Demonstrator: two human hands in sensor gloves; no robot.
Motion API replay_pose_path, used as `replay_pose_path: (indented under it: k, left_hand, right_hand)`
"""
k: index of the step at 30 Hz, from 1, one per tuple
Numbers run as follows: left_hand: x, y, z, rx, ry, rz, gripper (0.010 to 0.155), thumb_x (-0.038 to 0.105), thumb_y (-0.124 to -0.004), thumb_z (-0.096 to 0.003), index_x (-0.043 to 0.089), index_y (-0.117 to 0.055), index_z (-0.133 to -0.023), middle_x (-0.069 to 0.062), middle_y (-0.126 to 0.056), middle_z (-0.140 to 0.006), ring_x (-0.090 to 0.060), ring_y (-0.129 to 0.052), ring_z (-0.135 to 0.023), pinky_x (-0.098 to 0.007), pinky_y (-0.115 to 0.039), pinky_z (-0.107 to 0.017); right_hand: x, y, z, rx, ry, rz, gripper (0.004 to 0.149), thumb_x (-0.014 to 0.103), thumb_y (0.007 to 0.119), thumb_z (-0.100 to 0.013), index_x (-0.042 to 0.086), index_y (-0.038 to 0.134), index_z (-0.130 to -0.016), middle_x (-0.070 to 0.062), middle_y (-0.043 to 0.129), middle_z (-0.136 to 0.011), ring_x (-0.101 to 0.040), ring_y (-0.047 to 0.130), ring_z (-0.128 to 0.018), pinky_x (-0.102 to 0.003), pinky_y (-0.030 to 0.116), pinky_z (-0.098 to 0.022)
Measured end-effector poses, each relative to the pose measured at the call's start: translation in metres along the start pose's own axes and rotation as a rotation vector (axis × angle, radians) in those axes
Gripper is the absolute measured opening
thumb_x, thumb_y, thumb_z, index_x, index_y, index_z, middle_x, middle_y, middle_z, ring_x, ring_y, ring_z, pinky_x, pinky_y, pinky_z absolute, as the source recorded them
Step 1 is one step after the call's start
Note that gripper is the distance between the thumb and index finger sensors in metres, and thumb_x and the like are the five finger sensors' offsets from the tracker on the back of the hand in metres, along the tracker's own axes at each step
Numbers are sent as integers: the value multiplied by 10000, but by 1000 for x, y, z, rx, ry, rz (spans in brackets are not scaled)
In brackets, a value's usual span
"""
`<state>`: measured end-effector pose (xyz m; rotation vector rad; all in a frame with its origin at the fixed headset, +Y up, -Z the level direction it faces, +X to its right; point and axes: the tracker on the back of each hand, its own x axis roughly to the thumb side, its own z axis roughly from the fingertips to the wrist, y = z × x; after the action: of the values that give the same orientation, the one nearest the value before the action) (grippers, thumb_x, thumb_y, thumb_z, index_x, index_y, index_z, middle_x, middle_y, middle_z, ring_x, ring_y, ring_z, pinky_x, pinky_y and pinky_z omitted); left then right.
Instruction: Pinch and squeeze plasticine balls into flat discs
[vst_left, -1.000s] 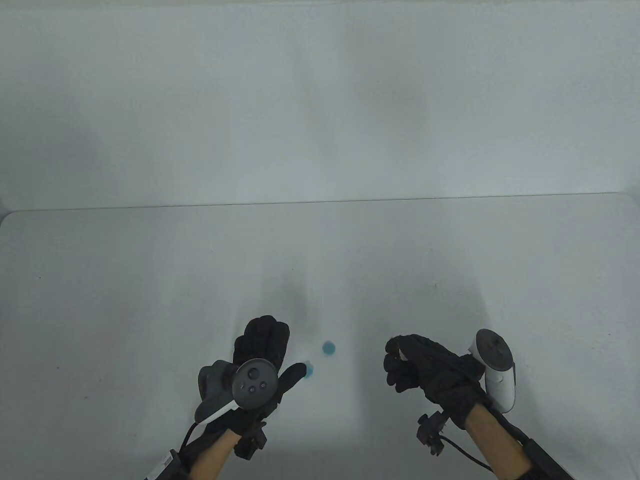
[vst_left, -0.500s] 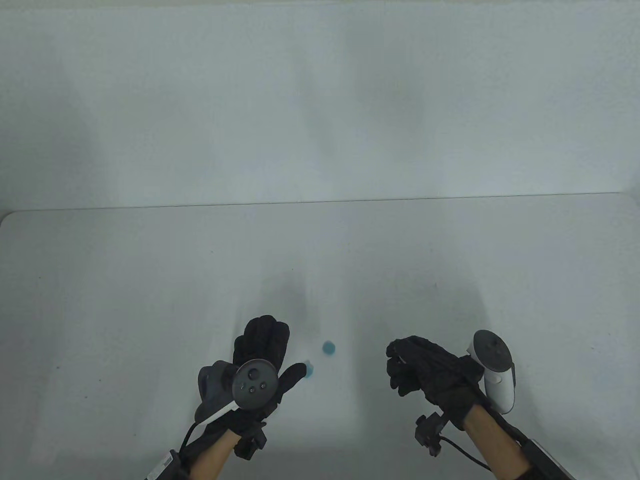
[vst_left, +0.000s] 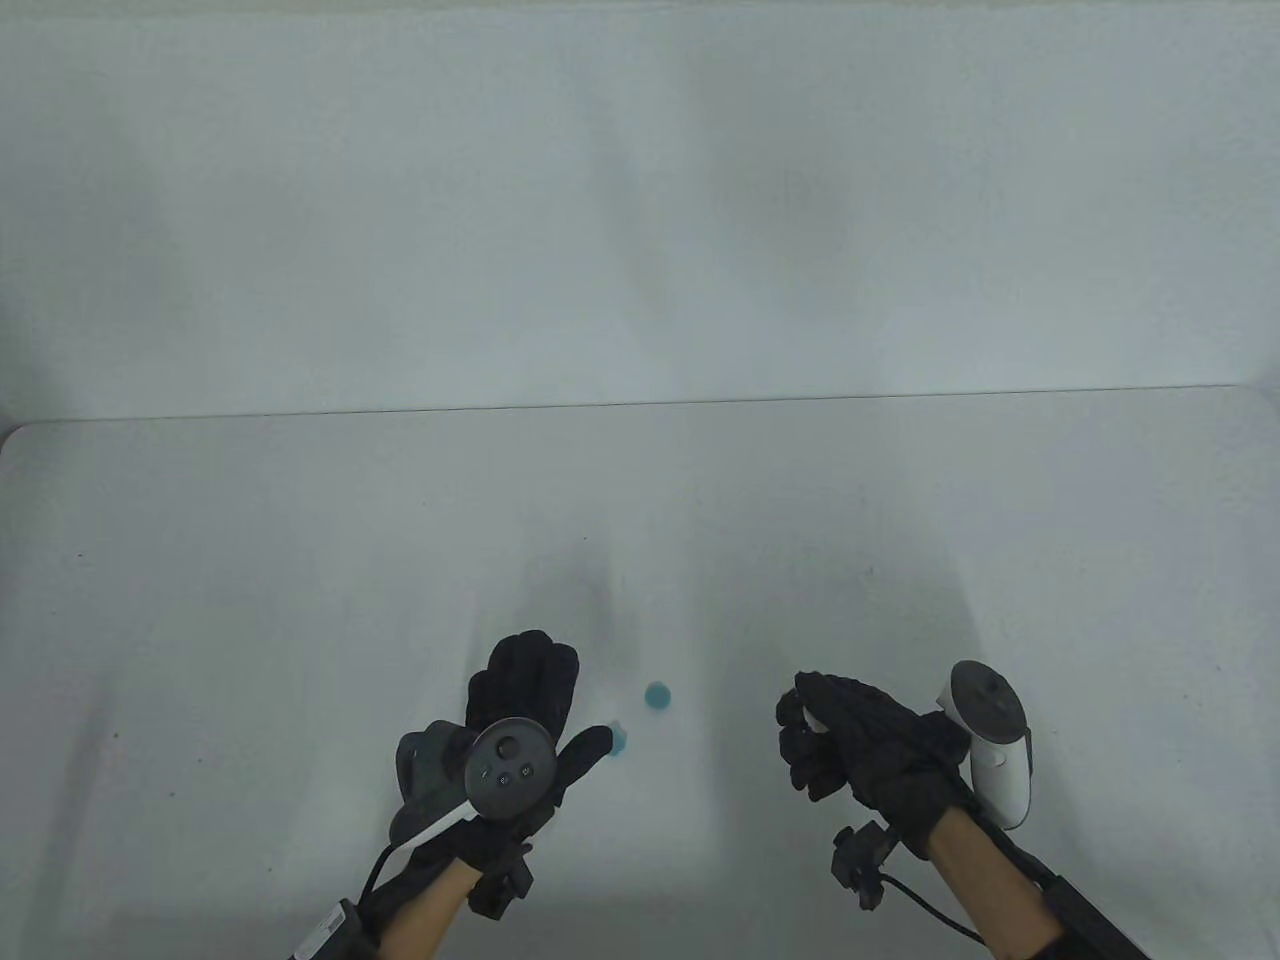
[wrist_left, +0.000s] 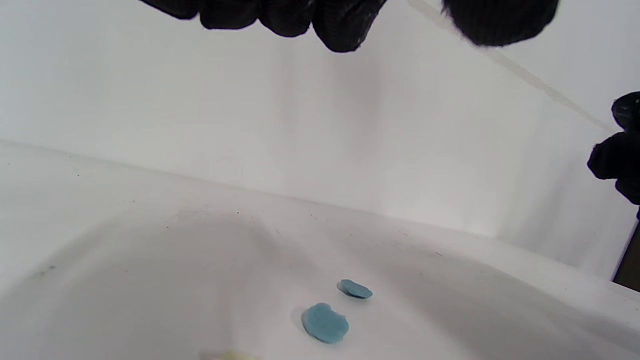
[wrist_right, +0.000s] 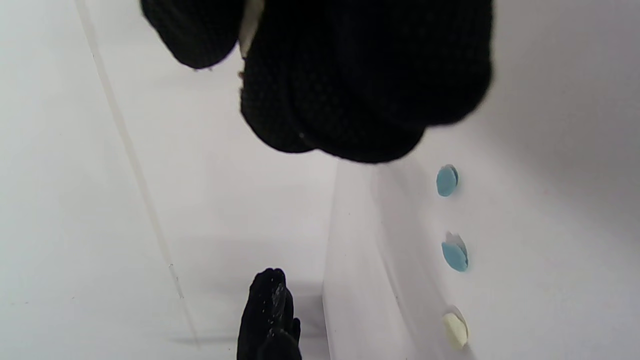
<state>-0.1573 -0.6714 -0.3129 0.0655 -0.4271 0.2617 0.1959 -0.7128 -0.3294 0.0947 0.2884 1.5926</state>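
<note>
Two flattened blue plasticine discs lie on the white table (vst_left: 300, 600), one (vst_left: 657, 696) in the open and one (vst_left: 620, 741) at my left thumb tip. Both show in the left wrist view (wrist_left: 355, 289) (wrist_left: 325, 323) and the right wrist view (wrist_right: 446, 180) (wrist_right: 455, 256). A cream disc (wrist_right: 455, 330) lies beside them. My left hand (vst_left: 565, 700) is open and empty, just left of the discs, with its fingers (wrist_left: 345, 25) apart from the thumb. My right hand (vst_left: 808, 716) is held to the right of the discs and pinches a whitish plasticine piece (wrist_right: 248, 25) between thumb and fingers.
The table's far edge (vst_left: 640, 403) runs across the middle of the table view, with a plain white wall behind it. The cream disc also shows faintly at the bottom of the left wrist view (wrist_left: 232, 356).
My right hand's fingers have curled in and shifted slightly right and down around the whitish piece. My left hand and the blue discs have not moved.
</note>
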Motion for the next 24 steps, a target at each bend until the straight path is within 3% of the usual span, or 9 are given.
replay_pose_path:
  k: [4, 6, 7, 8, 10, 18, 24]
  left_hand:
    - [0, 0, 0, 1, -1, 2, 814, 536, -601, -548, 34, -401, -1157, -297, -317, -1172, -567, -360, -1075, -645, -404, -744]
    - [0, 0, 0, 1, 0, -2, 814, 536, -600, -548, 33, -402, -1157, -296, -316, -1172, -567, -359, -1075, -645, -405, -743]
    - [0, 0, 0, 2, 0, -2, 814, 536, -601, -548, 33, -402, -1158, -298, -318, -1171, -568, -360, -1075, -645, -405, -743]
    - [0, 0, 0, 3, 0, 0, 815, 537, -601, -547, 36, -400, -1157, -297, -316, -1172, -568, -360, -1076, -645, -405, -743]
    - [0, 0, 0, -1, 1, -1, 814, 535, -601, -548, 33, -401, -1157, -297, -317, -1172, -568, -360, -1075, -645, -405, -743]
    - [0, -1, 0, -6, 4, -4, 813, 535, -603, -548, 35, -405, -1156, -296, -320, -1172, -568, -362, -1075, -645, -405, -743]
    - [0, -1, 0, -7, 2, -5, 813, 534, -604, -548, 34, -403, -1157, -295, -319, -1172, -565, -362, -1076, -645, -405, -743]
  right_hand:
    - [3, 1, 1, -18, -16, 47, 416, 441, 723, -575, 95, 875, -748, -15, 1007, -489, -137, 1036, -312, -197, 937, -184]
    - [2, 2, 1, 7, -22, 24, 438, 475, 692, -583, 131, 845, -807, -22, 1004, -599, -177, 1038, -423, -223, 937, -247]
    - [1, 2, 1, 27, -21, 13, 504, 517, 660, -588, 130, 810, -873, -59, 985, -700, -216, 1030, -501, -241, 935, -275]
    - [-1, 2, 0, 83, -14, -20, 674, 593, 599, -588, 56, 742, -969, -133, 942, -808, -285, 1006, -586, -279, 930, -310]
    - [-4, 1, -2, 118, -5, -60, 769, 640, 565, -584, 13, 691, -1011, -179, 902, -870, -335, 990, -639, -310, 930, -348]
    - [-3, 3, -3, 124, -15, -108, 472, 416, 640, -621, 43, 792, -865, -97, 1008, -645, -214, 1078, -440, -235, 971, -267]
    - [4, 4, -2, 93, -40, -63, 427, 329, 657, -611, 10, 789, -862, -94, 1025, -579, -175, 1094, -379, -206, 985, -221]
